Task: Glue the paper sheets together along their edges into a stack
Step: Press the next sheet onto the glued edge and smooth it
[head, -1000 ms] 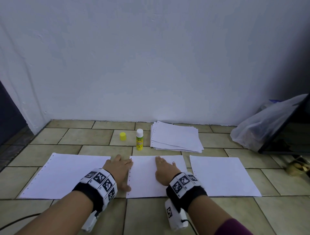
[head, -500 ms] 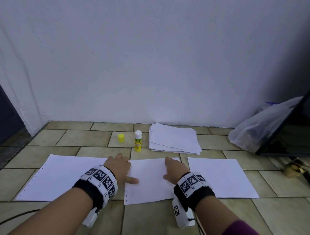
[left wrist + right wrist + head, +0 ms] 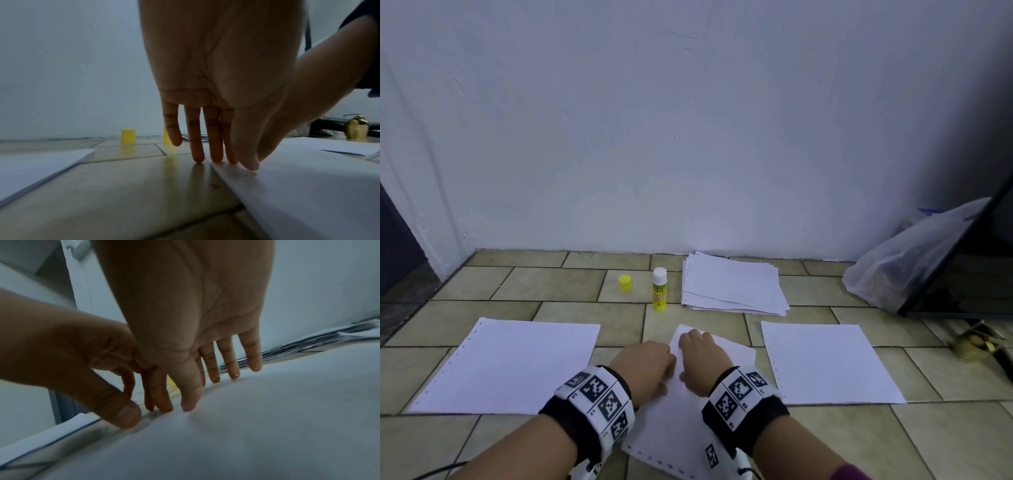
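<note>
The middle white sheet (image 3: 674, 425) lies skewed on the tiled floor, one corner pointing away from me. My right hand (image 3: 700, 359) presses flat on it, with fingers spread and straight in the right wrist view (image 3: 216, 386). My left hand (image 3: 643, 366) is at the sheet's left edge. In the left wrist view its straight fingertips (image 3: 216, 160) touch the floor and the edge, and the thumb rests on the paper (image 3: 308, 186). A white sheet lies to the left (image 3: 510, 363) and another to the right (image 3: 825, 363). The uncapped glue stick (image 3: 660, 289) stands beyond them, beside its yellow cap (image 3: 625, 283).
A loose pile of white sheets (image 3: 732, 284) lies by the wall, right of the glue stick. At the far right are a clear plastic bag (image 3: 904, 263), a dark leaning panel (image 3: 962, 274) and a small golden object (image 3: 976, 346).
The middle sheet has turned counterclockwise and slid towards me. My hands have come close together on its far left part.
</note>
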`<state>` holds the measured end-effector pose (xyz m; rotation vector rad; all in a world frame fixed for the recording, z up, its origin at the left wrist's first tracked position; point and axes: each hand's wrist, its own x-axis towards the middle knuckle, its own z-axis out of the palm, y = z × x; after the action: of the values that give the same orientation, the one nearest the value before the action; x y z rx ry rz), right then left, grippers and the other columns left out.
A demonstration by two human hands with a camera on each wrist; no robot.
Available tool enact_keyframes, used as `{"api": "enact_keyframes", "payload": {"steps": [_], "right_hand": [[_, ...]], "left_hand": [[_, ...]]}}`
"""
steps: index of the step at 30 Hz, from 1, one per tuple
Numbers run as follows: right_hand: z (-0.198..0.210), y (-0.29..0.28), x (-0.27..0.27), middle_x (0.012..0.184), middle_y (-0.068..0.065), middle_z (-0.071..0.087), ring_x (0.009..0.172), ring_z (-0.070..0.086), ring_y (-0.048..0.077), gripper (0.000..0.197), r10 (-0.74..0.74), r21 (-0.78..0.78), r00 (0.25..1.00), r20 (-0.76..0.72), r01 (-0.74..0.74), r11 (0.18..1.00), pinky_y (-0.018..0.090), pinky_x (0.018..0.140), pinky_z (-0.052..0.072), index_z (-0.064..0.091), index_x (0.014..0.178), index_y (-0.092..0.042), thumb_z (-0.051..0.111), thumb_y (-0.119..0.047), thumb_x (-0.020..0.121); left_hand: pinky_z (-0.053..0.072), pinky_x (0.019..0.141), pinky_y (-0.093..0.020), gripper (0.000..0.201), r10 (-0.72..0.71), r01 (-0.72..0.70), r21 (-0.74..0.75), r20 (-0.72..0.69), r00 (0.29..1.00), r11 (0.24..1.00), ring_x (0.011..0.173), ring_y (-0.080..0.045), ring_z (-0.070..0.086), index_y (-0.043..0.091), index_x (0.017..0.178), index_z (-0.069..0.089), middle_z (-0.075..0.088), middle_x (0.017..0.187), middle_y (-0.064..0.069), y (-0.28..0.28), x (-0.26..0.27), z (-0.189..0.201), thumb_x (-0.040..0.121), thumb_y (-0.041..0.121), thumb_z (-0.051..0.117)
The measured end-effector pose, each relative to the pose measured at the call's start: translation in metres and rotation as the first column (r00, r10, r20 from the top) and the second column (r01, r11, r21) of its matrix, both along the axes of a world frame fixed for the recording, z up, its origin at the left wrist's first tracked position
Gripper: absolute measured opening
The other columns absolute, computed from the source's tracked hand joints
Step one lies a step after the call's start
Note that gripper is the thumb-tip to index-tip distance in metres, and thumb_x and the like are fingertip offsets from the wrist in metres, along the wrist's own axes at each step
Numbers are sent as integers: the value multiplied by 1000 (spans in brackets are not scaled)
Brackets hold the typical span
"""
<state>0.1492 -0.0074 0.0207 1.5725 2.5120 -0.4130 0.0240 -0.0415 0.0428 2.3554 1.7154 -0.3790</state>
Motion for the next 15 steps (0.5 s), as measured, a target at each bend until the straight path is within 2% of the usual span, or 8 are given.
{"api": "enact_keyframes", "payload": {"steps": [2, 4, 6, 8, 10, 13, 15], "right_hand": [[0, -1, -8, 135, 13, 37, 125, 36, 30, 49, 60, -27, 997, -40, -61, 998, 39, 100, 41, 37, 132, -4, 57, -5, 88], [2, -2, -14, 137, 15, 36, 126, 36, 31, 54, 101, -48, 993, -64, -105, 993, 38, 103, 38, 35, 134, -2, 58, -1, 86], [3, -1, -19, 145, 15, 30, 135, 31, 30, 69, 125, -83, 989, -75, -131, 988, 37, 110, 30, 25, 143, -1, 61, -2, 85], [1, -1, -22, 156, 13, 14, 145, 16, 25, 84, 153, -130, 987, -55, -159, 979, 36, 117, 16, 8, 150, -2, 62, -5, 86], [4, -1, -21, 159, 10, 7, 147, 10, 24, 86, 163, -163, 985, -50, -169, 972, 37, 119, 7, 0, 152, -6, 58, -7, 88], [11, 4, -10, 158, 6, 18, 143, 21, 30, 71, 86, -194, 992, -95, -103, 976, 37, 118, 7, 7, 152, -12, 45, -5, 92], [14, 10, 4, 157, 6, 21, 142, 25, 29, 65, 20, -195, 996, -92, -38, 980, 36, 118, 7, 10, 152, -14, 40, -9, 95]], "left_hand": [[43, 92, -31, 34, 52, -52, 27, -2, 999, 998, 113, -22, 53, 13, 122, 57, 54, 124, -5, 0, -3, -1, 91, 29, 59], [42, 96, -32, 58, 124, -125, 28, 33, 992, 992, 122, -21, 45, 12, 131, 46, 46, 132, -5, 1, -7, -8, 85, 41, 65], [36, 107, -36, 87, 165, -165, 9, 68, 984, 986, 138, -21, 28, 9, 146, 25, 28, 149, -6, 4, -11, -19, 82, 48, 67], [26, 115, -41, 101, 172, -171, -38, 35, 984, 985, 147, -20, 7, 9, 153, 4, 7, 160, -5, 4, -14, -25, 84, 52, 62], [20, 117, -45, 101, 160, -161, -69, -24, 987, 985, 149, -19, -2, 9, 154, -5, -2, 162, -5, 5, -14, -27, 87, 55, 57], [15, 118, -46, 99, 158, -165, -101, -79, 984, 981, 149, -20, -4, 6, 153, -6, -7, 162, -7, 5, -13, -25, 90, 56, 51], [12, 119, -47, 97, 163, -173, -106, -93, 982, 979, 149, -21, -6, 5, 153, -5, -9, 161, -8, 4, -13, -24, 91, 56, 49]]}}
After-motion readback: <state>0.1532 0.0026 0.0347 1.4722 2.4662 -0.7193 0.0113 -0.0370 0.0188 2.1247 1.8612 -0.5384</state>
